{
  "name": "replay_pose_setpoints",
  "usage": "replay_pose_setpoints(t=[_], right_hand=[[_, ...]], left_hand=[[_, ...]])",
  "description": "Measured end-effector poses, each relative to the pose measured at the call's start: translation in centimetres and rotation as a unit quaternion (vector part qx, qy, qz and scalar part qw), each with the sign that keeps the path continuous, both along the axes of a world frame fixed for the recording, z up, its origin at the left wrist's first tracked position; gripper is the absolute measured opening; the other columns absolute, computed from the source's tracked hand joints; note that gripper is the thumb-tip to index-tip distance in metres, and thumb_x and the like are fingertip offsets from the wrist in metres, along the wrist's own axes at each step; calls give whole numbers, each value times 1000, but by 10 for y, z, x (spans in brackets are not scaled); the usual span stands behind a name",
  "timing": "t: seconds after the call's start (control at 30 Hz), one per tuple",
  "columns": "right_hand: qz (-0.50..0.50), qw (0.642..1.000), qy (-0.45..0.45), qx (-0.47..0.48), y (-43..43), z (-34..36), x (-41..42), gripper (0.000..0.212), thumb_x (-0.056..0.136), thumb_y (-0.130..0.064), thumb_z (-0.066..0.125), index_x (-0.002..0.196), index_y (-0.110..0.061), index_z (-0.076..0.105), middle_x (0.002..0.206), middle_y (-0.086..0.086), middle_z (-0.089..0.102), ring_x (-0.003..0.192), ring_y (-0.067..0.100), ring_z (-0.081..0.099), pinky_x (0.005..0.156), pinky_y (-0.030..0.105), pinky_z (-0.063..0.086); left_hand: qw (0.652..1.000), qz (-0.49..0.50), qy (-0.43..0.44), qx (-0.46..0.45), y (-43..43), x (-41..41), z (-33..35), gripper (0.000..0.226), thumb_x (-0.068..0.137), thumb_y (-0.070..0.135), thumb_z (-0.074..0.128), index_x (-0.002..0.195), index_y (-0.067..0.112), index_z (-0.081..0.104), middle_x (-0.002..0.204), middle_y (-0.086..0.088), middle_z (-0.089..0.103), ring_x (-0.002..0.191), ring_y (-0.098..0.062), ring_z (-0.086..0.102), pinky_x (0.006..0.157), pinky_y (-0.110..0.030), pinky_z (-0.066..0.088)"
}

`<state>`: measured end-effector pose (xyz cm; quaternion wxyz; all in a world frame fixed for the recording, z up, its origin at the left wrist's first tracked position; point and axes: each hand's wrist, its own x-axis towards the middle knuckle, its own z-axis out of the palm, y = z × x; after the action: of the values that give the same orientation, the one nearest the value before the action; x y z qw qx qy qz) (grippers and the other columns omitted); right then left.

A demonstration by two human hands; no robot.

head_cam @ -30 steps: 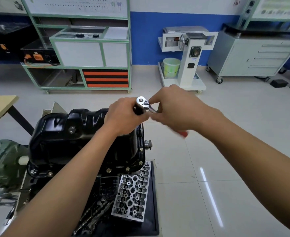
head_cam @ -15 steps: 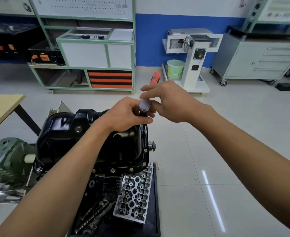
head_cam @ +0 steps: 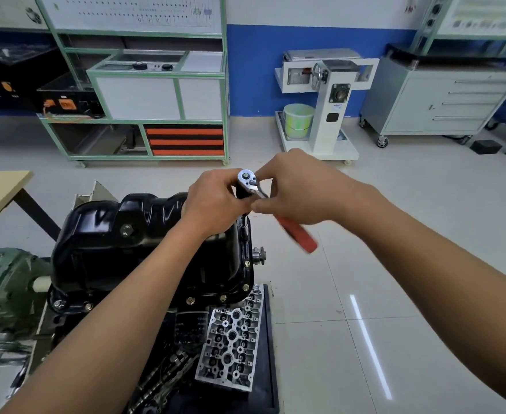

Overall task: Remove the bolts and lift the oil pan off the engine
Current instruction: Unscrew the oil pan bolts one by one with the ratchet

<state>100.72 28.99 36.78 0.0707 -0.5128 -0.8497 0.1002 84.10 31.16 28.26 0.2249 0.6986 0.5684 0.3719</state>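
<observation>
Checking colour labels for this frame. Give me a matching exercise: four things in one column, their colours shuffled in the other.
Things:
1. oil pan
2. wrench
3. cylinder head
4. bucket

Colours:
a. pale green
b. silver grey
c. glossy black
d. chrome head, red handle

Pairs: 1-c, 2-d, 3-b, 4-a.

Both our forearms extend forward, converging. Our left hand curls round the ratchet under its head; our right hand grips its handle.
</observation>
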Motion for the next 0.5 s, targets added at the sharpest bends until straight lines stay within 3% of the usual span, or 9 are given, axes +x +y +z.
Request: replay_pose_setpoints(t=[0.07,0.17,0.23,0.3,0.37,0.43,0.5], right_hand=[[20,999,-34,7,6,5,8,31,90,-35,68,120,-44,68,92,-4,63,87,22,61,69,33,49],[11,992,-81,99,17,1,7,42,92,-12,62,120,-42,68,85,-4,47,88,26,53,57,29,33],[23,990,-81,117,23,-4,4,45,88,0,55,109,-35,73,98,2,58,94,31,57,64,32,41],[66,988,-68,121,27,-6,3,44,80,7,50,97,-25,75,118,8,65,104,33,61,74,38,52],[101,985,-40,136,27,-8,2,42,76,9,51,94,-18,77,128,7,66,115,29,60,82,41,53],[111,984,-8,138,26,-10,3,41,76,10,54,98,-15,78,136,6,63,122,25,59,86,40,52],[104,985,7,139,27,-13,3,37,78,8,55,100,-12,77,132,7,65,117,27,61,84,41,52]], left_hand=[[999,-18,39,-16,0,-3,-1,27,54,75,66,75,58,66,72,19,69,72,-9,65,72,-34,55],[995,-71,55,-48,0,-12,-1,40,57,71,73,91,49,70,66,14,68,63,-8,61,73,-33,51],[991,-121,34,-52,-1,-17,4,25,73,46,83,95,48,71,68,21,69,58,-11,59,70,-33,48],[986,-156,16,-48,0,-21,8,37,84,20,83,102,48,68,83,31,71,63,-19,63,68,-34,50],[985,-165,14,-49,2,-23,9,36,87,14,80,105,43,68,83,31,71,65,-21,62,67,-30,50],[983,-174,22,-55,4,-24,8,27,89,17,78,107,35,72,71,30,68,57,-8,53,60,-22,45],[983,-171,27,-56,5,-23,5,23,91,18,77,113,25,74,65,32,64,52,-1,47,58,-18,41]])
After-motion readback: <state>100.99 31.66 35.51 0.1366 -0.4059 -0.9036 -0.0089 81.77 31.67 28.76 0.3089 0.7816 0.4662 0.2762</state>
